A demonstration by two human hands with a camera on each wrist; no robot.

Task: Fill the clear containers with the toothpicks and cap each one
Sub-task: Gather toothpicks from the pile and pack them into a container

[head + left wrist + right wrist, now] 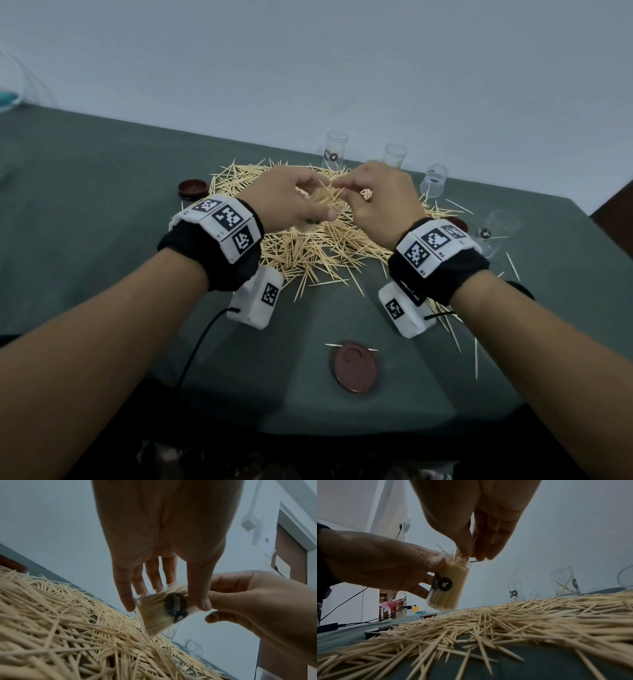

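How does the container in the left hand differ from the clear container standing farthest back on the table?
The held container is packed with toothpicks; the far container looks nearly empty. The held one is lifted above the toothpick pile and tilted in the left hand, with the right hand pinching toothpicks at its mouth; the far one stands upright, untouched. Both are clear, uncapped and carry a dark round label.
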